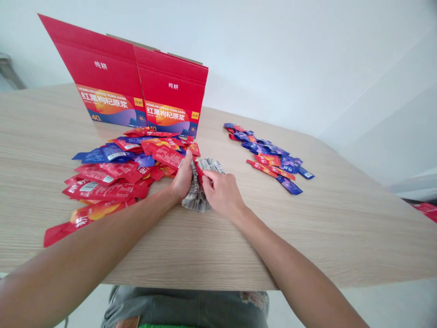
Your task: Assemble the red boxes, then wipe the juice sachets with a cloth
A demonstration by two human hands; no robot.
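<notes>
Between my hands, above the table's near middle, is a crumpled grey-and-white striped cloth with a narrow red sachet against it. My left hand is closed at the cloth's left side, thumb upward. Fingers of my right hand are curled in a pinch on the red sachet, with cloth beyond and below them. The fingers partly hide how cloth and sachet meet. Left of my hands lies a heaped pile of red and blue sachets, reaching under my left forearm.
An opened red printed carton stands upright behind the pile. To the right, a loose row of red and blue sachets lies on the wooden table. A white wall rises behind; the table's front edge is close to my lap.
</notes>
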